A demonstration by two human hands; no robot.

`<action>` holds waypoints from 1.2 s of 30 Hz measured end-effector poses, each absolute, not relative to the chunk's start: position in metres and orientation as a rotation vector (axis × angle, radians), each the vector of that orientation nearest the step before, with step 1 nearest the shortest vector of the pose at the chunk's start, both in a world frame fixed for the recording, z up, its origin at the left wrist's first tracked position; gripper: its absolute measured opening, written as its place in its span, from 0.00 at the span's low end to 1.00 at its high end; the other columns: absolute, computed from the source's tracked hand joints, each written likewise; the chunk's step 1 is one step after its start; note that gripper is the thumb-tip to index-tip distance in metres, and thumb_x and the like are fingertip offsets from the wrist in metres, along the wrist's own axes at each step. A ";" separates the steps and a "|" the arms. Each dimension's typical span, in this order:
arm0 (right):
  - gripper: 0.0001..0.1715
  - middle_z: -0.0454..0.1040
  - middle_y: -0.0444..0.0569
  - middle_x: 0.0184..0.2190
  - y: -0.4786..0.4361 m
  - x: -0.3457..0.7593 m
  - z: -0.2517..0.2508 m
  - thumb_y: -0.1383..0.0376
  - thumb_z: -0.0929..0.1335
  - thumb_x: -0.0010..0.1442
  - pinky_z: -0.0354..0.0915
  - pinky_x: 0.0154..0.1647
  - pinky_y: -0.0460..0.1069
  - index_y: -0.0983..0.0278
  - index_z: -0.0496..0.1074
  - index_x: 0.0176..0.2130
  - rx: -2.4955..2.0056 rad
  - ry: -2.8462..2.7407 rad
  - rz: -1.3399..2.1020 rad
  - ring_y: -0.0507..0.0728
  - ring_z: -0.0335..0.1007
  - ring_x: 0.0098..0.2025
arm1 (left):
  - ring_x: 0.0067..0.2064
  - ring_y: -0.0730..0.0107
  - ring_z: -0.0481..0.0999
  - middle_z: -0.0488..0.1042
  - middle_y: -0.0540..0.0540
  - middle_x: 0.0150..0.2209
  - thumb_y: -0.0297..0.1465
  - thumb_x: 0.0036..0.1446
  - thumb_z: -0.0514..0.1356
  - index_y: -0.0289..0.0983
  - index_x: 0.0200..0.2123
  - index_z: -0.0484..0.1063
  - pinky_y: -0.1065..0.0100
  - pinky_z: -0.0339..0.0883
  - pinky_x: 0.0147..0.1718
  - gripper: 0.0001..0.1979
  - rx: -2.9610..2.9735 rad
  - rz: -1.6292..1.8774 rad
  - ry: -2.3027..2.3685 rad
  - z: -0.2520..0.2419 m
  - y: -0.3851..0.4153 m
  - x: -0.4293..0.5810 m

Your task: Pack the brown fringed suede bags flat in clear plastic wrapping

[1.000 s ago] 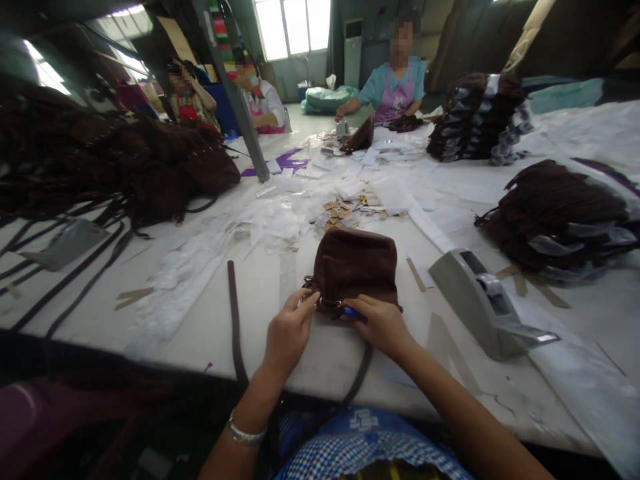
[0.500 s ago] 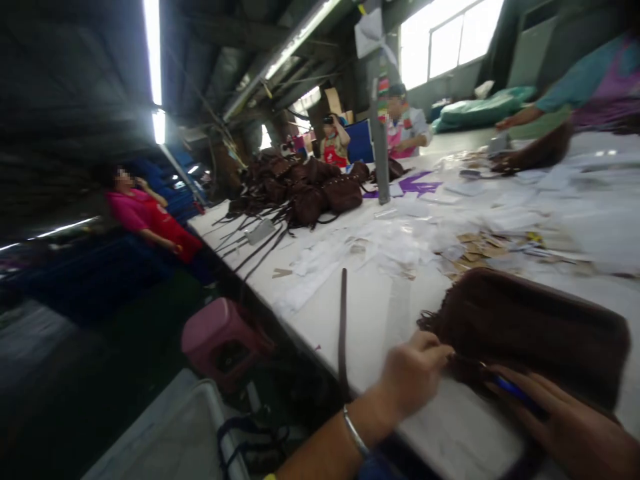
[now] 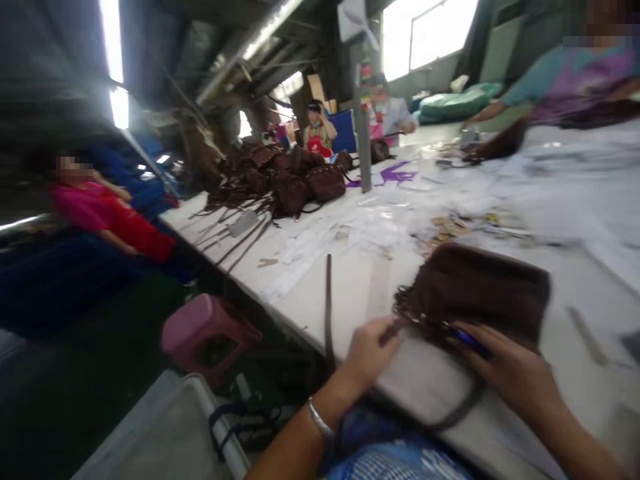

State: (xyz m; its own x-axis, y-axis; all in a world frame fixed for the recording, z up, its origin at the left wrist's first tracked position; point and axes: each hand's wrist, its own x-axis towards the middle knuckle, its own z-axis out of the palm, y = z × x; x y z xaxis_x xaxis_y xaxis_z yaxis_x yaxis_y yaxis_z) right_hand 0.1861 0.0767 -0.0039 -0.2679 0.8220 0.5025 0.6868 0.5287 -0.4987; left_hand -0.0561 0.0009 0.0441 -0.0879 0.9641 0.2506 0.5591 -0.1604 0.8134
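A dark brown handbag (image 3: 487, 287) with fringe and small metal fittings along its near edge lies on the white table in front of me. My left hand (image 3: 373, 347), wearing a silver bracelet, is closed on a short brown strap end (image 3: 391, 331) at the bag's near left corner. My right hand (image 3: 505, 367) is wrapped round a blue tool (image 3: 471, 341) and rests against the bag's near edge; the tool's kind is blurred. A brown strap (image 3: 457, 408) hangs in a curve below my right hand. Another narrow strap (image 3: 329, 307) lies left of my hands.
Many brown bags are piled (image 3: 290, 177) farther down the table (image 3: 295, 320), near a grey post (image 3: 363, 133). Clear plastic and paper scraps (image 3: 370, 227) spread across the middle. A pink stool (image 3: 200, 333) stands at left. Several co-workers are around, one (image 3: 565, 87) across the table.
My view has shifted, so the bag and both hands appear farther left. My left hand has drawn slightly away from the bag's edge with the strap end; the right keeps the blue tool.
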 end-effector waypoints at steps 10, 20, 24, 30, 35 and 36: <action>0.21 0.78 0.49 0.41 0.022 0.155 0.059 0.51 0.62 0.66 0.65 0.48 0.49 0.62 0.76 0.42 -1.207 -1.784 1.007 0.59 0.73 0.45 | 0.24 0.76 0.71 0.76 0.45 0.35 0.42 0.57 0.62 0.33 0.50 0.72 0.74 0.66 0.22 0.23 1.176 1.110 1.435 0.043 0.003 -0.050; 0.40 0.58 0.42 0.17 0.030 0.123 0.035 0.38 0.55 0.64 0.51 0.22 0.45 0.65 0.72 0.24 -1.348 -1.553 1.364 0.50 0.55 0.21 | 0.26 0.75 0.72 0.77 0.47 0.34 0.41 0.57 0.62 0.36 0.48 0.72 0.74 0.64 0.22 0.20 1.169 1.127 1.393 0.039 -0.001 -0.045; 0.41 0.55 0.41 0.15 0.033 0.116 0.030 0.37 0.55 0.63 0.49 0.21 0.45 0.65 0.72 0.22 -1.363 -1.499 1.432 0.49 0.51 0.18 | 0.38 0.66 0.79 0.78 0.43 0.45 0.38 0.57 0.63 0.39 0.53 0.70 0.66 0.73 0.37 0.21 1.475 1.157 1.593 0.042 -0.001 -0.047; 0.40 0.55 0.41 0.14 0.033 0.109 0.031 0.40 0.55 0.65 0.48 0.21 0.46 0.65 0.71 0.22 -1.377 -1.488 1.403 0.49 0.51 0.18 | 0.36 0.66 0.80 0.80 0.45 0.39 0.35 0.63 0.57 0.39 0.50 0.75 0.64 0.73 0.43 0.15 1.770 1.115 1.724 0.055 0.001 -0.052; 0.40 0.59 0.42 0.16 0.034 0.104 0.032 0.42 0.54 0.66 0.50 0.23 0.46 0.65 0.71 0.21 -1.347 -1.539 1.362 0.50 0.54 0.20 | 0.18 0.75 0.69 0.72 0.54 0.19 0.40 0.61 0.59 0.37 0.51 0.75 0.73 0.68 0.22 0.19 1.524 1.049 1.670 0.063 0.002 -0.051; 0.40 0.59 0.42 0.16 0.034 0.103 0.032 0.42 0.54 0.66 0.50 0.23 0.46 0.65 0.71 0.21 -1.339 -1.543 1.357 0.50 0.55 0.20 | 0.18 0.75 0.69 0.71 0.54 0.19 0.40 0.61 0.59 0.37 0.51 0.75 0.74 0.67 0.21 0.19 1.507 1.055 1.662 0.063 0.001 -0.051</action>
State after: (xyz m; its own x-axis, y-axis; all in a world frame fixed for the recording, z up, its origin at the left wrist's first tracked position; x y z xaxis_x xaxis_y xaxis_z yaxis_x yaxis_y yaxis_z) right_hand 0.1034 0.0341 0.0319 -0.2436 0.9604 -0.1354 0.2568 -0.0708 -0.9639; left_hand -0.0510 0.0012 0.0628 -0.1276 0.9905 0.0505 0.4674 0.0151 0.8839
